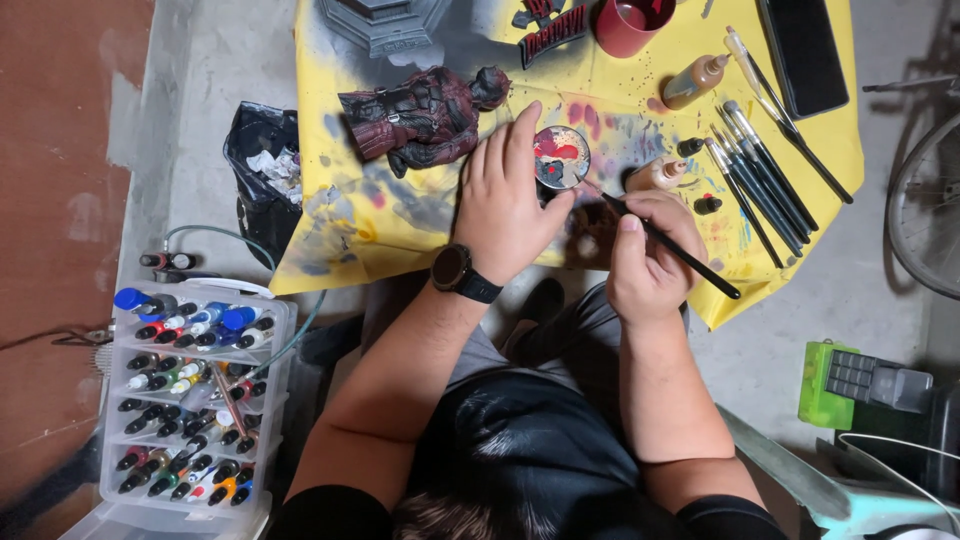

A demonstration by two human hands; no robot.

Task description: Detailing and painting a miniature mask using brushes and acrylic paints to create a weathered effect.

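Half the round palette (561,156) hides behind the left hand (505,205).

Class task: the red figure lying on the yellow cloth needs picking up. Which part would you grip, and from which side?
Probably the torso of the figure, from above, fingers across its narrow width. It lies flat on the cloth, head towards the left hand; the trunk looks the thickest part, limbs and head thinner, likely weaker.

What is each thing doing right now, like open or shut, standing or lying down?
left hand: holding the round palette
right hand: gripping a black brush, tip toward the palette
figure: lying down
red cup: upright, open
spare brushes: lying flat
two tan paint bottles: lying, caps off
paint rack: full of bottles
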